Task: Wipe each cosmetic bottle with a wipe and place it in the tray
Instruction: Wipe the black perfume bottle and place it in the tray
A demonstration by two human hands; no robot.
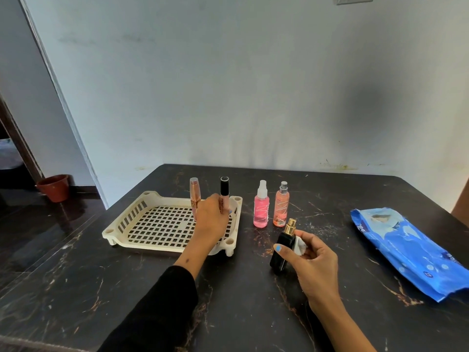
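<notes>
Left hand reaches over the cream slotted tray, fingers curled round an upright black-capped tube; a rose-gold tube stands just beside it at 9 o'clock. Right hand grips a black bottle with gold sprayer, a white wipe pinched against it. At 12 o'clock from that bottle stand a pink spray bottle and an orange spray bottle. Blue wipes pack lies at 3 o'clock, well apart.
</notes>
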